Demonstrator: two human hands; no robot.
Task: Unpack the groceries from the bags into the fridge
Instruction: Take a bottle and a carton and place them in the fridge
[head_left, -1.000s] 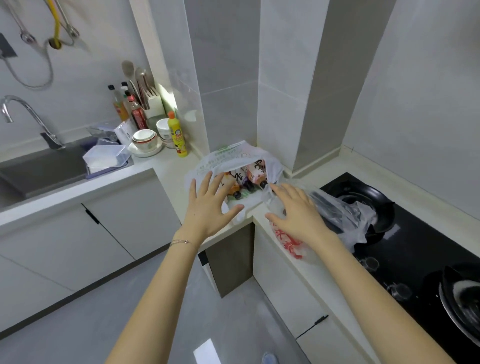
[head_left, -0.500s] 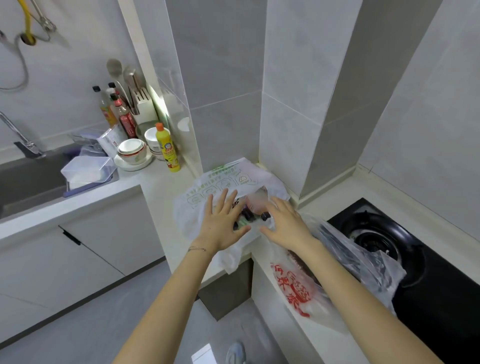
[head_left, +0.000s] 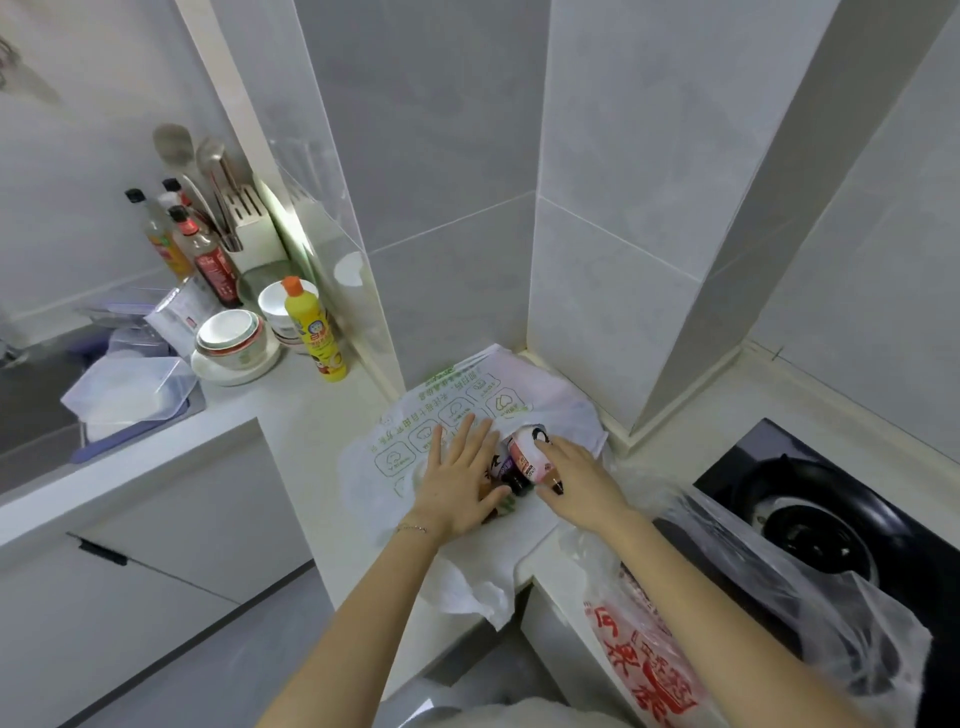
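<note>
A white bag with green print (head_left: 457, 410) lies open on the counter corner, with several small bottles showing at its mouth. My left hand (head_left: 457, 478) rests flat on the bag and on the bottles, fingers straight. My right hand (head_left: 576, 483) holds a pink-labelled bottle (head_left: 522, 457) between forefinger and thumb at the bag's mouth. A dark-capped bottle (head_left: 514, 483) lies just beside it. A clear bag with red print (head_left: 649, 670) hangs over the counter's front edge under my right forearm; its contents are unclear.
A black gas hob (head_left: 810, 530) sits to the right, partly under the clear bag. Left along the counter stand a yellow dish-soap bottle (head_left: 314, 332), stacked bowls (head_left: 231, 338), sauce bottles (head_left: 208, 254), a knife block (head_left: 249, 223) and a plastic box (head_left: 130, 389). Tiled walls close the corner behind.
Both hands moved forward onto the white bag; the left now lies flat on it and the right has taken hold of the pink-labelled bottle. The view has come closer to the counter.
</note>
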